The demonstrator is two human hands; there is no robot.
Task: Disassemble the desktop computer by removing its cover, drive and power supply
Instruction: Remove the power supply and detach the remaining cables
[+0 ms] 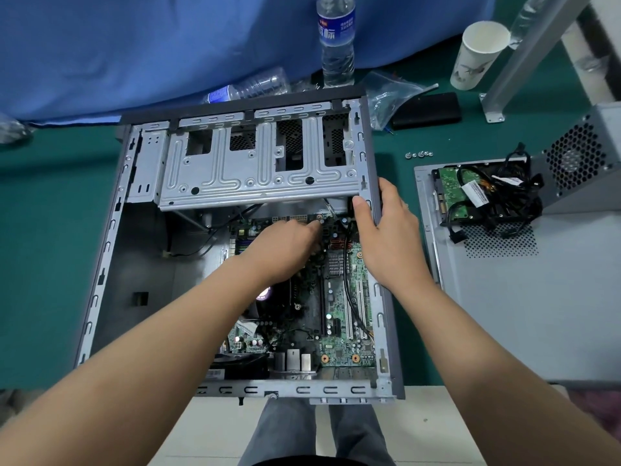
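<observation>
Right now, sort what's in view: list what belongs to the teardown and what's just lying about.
Job: computer case, motherboard, side cover, hard drive, power supply, screws, left hand, right hand.

Lying about: water bottles, paper cup, plastic bag.

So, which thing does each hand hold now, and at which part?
The right hand holds the computer case by its right side rail, thumb inside. The left hand reaches down to the motherboard; its grip cannot be told.

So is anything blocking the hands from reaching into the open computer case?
Nothing visible does. The grey side cover already lies off to the right, so the left hand reaches straight onto the green motherboard, while the right hand grips the grey metal case's right wall.
</observation>
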